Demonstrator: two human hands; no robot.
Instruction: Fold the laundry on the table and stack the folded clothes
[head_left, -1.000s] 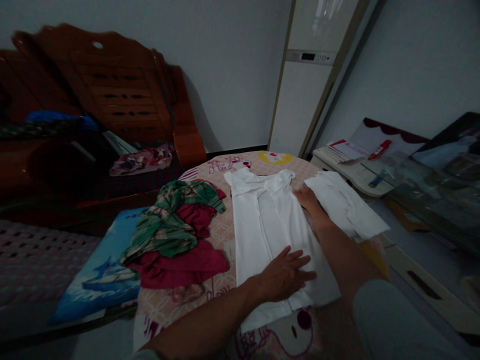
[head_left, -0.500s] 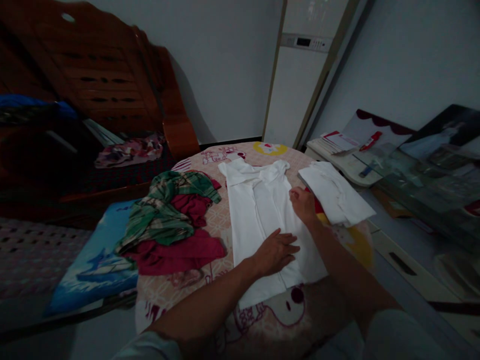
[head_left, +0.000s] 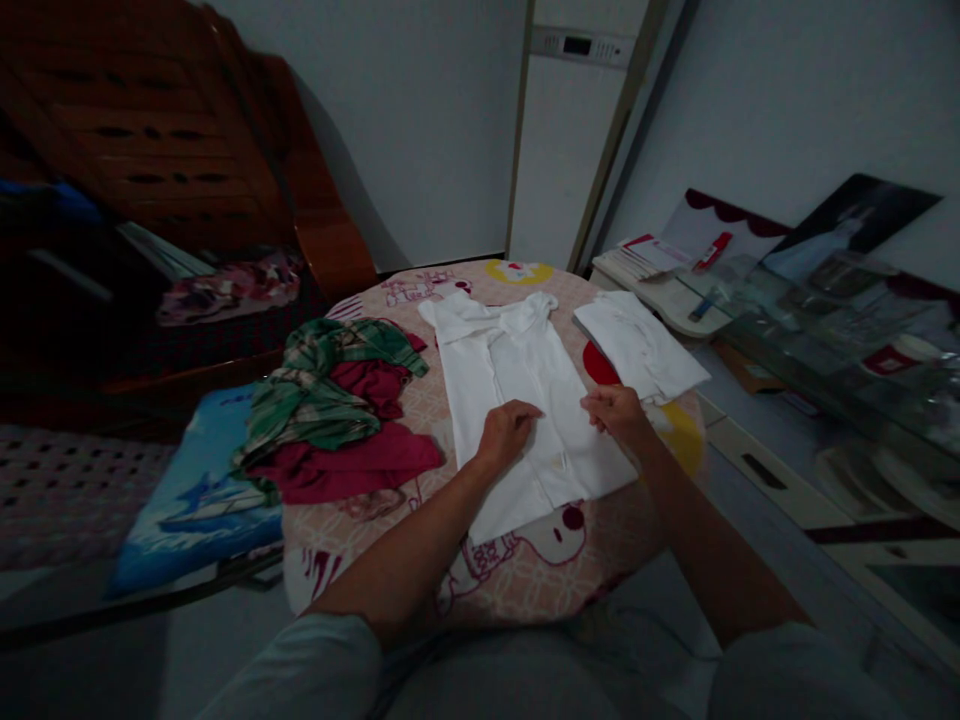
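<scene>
A white short-sleeved shirt [head_left: 480, 440] lies lengthwise on the table, its sides folded inward and its collar end away from me. My left hand [head_left: 510, 432] is over the shirt's middle, the fingers drawn together in a pinch on the cloth. At the shirt's right edge is my right hand [head_left: 616, 412], thumb and fingertips closed on the fabric. Just beyond the right hand lies a folded white garment [head_left: 637, 345]. Left of the shirt is a heap with a green plaid garment [head_left: 307, 400] and a crimson garment [head_left: 360, 465].
A round table with a patterned pink cloth [head_left: 525, 590] bears the clothes. A wooden bench [head_left: 330, 230] stands at the back left, with a blue cushion [head_left: 202, 500] nearer me. On the right is a glass-topped cabinet [head_left: 817, 350] holding cups and papers.
My left hand has gone from lying flat with spread fingers to a pinch, slightly farther up the shirt. My right hand has come down along the shirt's right edge. The view has shifted.
</scene>
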